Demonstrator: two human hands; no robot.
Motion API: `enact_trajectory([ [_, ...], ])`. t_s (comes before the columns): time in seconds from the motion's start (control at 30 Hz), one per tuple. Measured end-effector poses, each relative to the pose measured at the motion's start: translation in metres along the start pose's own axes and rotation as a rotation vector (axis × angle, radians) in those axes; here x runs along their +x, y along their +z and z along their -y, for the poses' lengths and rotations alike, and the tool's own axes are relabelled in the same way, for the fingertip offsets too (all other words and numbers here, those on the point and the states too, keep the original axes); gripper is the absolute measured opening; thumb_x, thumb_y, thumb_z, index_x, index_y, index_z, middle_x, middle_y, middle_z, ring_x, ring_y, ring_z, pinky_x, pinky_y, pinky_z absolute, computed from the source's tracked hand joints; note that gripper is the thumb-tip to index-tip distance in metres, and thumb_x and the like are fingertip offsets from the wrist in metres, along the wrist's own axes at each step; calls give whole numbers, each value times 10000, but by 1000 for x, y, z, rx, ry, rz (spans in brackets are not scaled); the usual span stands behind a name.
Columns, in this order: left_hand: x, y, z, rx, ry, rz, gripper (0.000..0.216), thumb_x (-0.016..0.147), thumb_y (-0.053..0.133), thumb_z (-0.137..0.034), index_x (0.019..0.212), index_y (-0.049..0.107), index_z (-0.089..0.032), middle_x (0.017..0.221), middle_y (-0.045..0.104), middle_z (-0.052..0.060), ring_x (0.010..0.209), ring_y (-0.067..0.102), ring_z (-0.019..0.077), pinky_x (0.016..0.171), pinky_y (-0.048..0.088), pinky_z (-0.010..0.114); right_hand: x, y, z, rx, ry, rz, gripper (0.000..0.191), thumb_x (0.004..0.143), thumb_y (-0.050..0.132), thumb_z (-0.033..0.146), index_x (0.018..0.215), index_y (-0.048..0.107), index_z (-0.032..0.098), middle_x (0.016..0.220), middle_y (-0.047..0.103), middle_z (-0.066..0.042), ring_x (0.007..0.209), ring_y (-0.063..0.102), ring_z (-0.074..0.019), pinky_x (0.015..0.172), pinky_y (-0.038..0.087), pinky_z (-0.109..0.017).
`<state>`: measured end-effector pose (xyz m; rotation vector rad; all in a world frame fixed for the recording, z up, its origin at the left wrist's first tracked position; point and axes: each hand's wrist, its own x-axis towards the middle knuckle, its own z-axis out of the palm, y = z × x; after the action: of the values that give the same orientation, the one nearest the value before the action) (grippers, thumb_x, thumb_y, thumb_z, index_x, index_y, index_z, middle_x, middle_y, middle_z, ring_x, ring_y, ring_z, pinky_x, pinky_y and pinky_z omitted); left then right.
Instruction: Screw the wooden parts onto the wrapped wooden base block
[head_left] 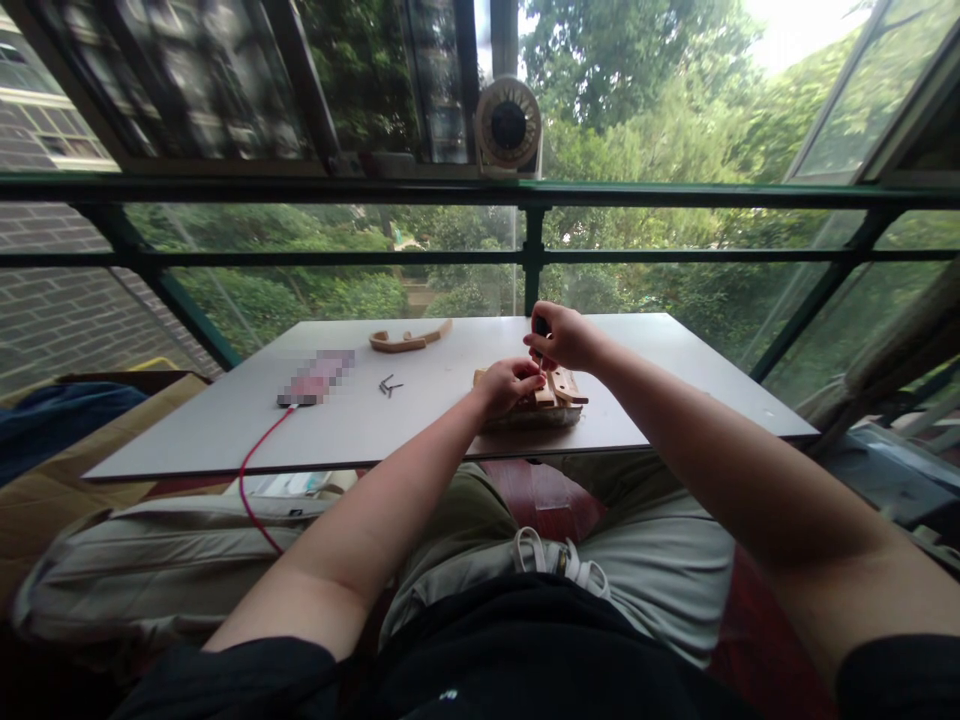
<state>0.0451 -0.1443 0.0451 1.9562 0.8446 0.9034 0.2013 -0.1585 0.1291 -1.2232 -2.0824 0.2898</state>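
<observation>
My right hand (564, 336) is closed round the dark handle of a screwdriver (541, 326), held upright with its thin shaft pointing down. Just below and to the left, my left hand (508, 385) has its fingers pinched at the lower end of the shaft, on a light wooden piece (544, 398). Whether a screw sits between those fingertips is hidden. Another wooden piece with dark holes (568, 386) lies to the right. These pieces rest on a shallow box-like base (531, 417) near the table's front edge, partly covered by my left hand.
On the white table (442, 410) lie several dark screws (389, 386) and a curved wooden part (411, 339) farther back. A blurred-out phone-like object (315, 378) with a red cable (251, 465) is at left. A round fan (509, 125) stands by the window rail.
</observation>
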Motion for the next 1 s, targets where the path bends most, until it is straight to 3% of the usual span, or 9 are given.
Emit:
enact_trajectory([
  [0.1, 0, -1, -1, -2, -4, 4, 298, 792, 582, -416, 879, 643, -138, 604, 546, -19, 523, 467, 89, 510, 382, 216, -2, -1, -1, -50, -73, -18, 198, 759, 611, 276, 902, 498, 199, 756, 616, -17, 611, 564, -141, 557, 461, -265],
  [0.27, -1, -3, -4, 71, -5, -6, 310, 813, 551, -431, 877, 660, -149, 591, 547, -14, 532, 469, 98, 506, 358, 218, -6, 0, -6, 140, -115, 85, 323, 759, 499, 120, 1063, 462, 221, 837, 652, 3, 617, 578, -114, 560, 467, -233],
  [0.63, -2, -2, -5, 154, 52, -19, 341, 818, 541, -444, 871, 686, -139, 674, 600, 8, 587, 476, 107, 549, 359, 224, 0, 0, -9, 119, 16, 100, 214, 769, 581, 188, 912, 427, 226, 731, 627, 6, 485, 575, -128, 437, 459, -245],
  [1.0, -1, -2, -5, 203, 55, -12, 378, 824, 539, -465, 928, 715, -147, 676, 620, 8, 588, 474, 111, 561, 352, 230, -3, -2, -4, -62, -19, -4, 198, 757, 617, 252, 869, 456, 219, 694, 575, 9, 551, 551, -137, 516, 481, -276],
])
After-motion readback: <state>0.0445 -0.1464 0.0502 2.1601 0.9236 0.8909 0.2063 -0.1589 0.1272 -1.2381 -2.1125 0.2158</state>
